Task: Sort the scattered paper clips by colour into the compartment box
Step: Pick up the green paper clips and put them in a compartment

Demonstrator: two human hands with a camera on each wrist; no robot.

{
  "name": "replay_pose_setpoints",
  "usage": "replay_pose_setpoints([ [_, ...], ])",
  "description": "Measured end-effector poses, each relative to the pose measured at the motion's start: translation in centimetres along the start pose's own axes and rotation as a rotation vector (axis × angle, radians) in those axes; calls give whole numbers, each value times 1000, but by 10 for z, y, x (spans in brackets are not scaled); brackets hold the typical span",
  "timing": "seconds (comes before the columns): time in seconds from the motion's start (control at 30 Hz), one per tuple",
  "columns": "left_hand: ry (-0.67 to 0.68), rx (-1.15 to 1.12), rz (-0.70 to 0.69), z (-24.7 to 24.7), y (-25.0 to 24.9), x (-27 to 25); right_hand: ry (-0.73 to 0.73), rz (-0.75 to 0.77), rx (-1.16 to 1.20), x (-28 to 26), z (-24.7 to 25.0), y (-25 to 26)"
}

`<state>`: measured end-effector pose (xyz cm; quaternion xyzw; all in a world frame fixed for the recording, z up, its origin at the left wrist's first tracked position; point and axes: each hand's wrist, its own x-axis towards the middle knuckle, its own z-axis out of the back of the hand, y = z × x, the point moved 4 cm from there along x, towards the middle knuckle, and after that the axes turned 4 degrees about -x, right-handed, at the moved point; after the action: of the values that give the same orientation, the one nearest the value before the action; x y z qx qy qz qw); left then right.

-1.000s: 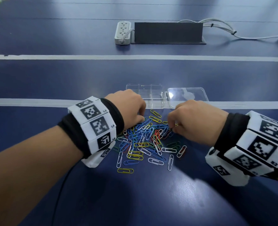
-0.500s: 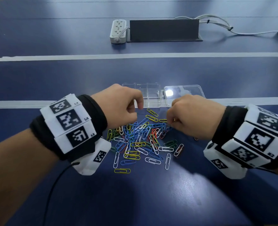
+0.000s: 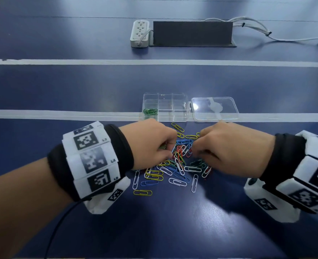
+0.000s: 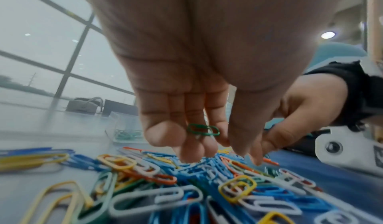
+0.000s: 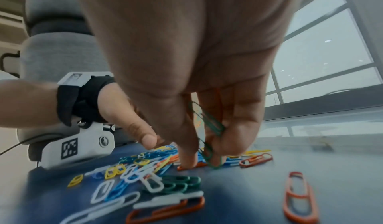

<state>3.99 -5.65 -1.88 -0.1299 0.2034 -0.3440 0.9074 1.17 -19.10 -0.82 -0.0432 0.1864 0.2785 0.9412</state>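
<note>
1. Since the earlier frame, both hands have dropped back onto the pile (image 3: pixel 175 161); green clips (image 3: pixel 150 111) now show in the box (image 3: pixel 165 107), in its near-left compartment.
2. Left hand (image 3: pixel 150 143) pinches a green clip (image 4: pixel 204 129); right hand (image 3: pixel 229 146) pinches green clips (image 5: pixel 209 121).
3. Only some greens are sorted; the other compartments look empty, and most clips remain mid-tabletop.
4. The lid (image 3: pixel 215 109) lies open, right of the box; a power strip (image 3: pixel 139 33) sits near the far edge. Tangled clips may snag.

Blue table (image 3: pixel 173 81) with white stripes; large windows (image 5: pixel 323 50); grey chair (image 5: pixel 56 50)

Left wrist band (image 3: pixel 91 157), small "L3", "L4"
</note>
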Motion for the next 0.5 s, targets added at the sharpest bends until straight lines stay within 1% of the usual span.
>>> replay_pose_setpoints([
  [0.1,30,65,-15,-3,-3,5,50,-3,-27,1,-3,1],
  [0.2,73,82,-7,-5,-5,4,75,-9,-38,3,-6,-1],
  [0.33,108,120,6,-7,-6,2,70,-10,-47,3,-10,-1],
  [0.43,130,146,10,-8,-7,1,39,7,-38,4,-11,0],
  [0.5,122,137,4,-7,-10,1,29,12,-48,3,-11,-1],
])
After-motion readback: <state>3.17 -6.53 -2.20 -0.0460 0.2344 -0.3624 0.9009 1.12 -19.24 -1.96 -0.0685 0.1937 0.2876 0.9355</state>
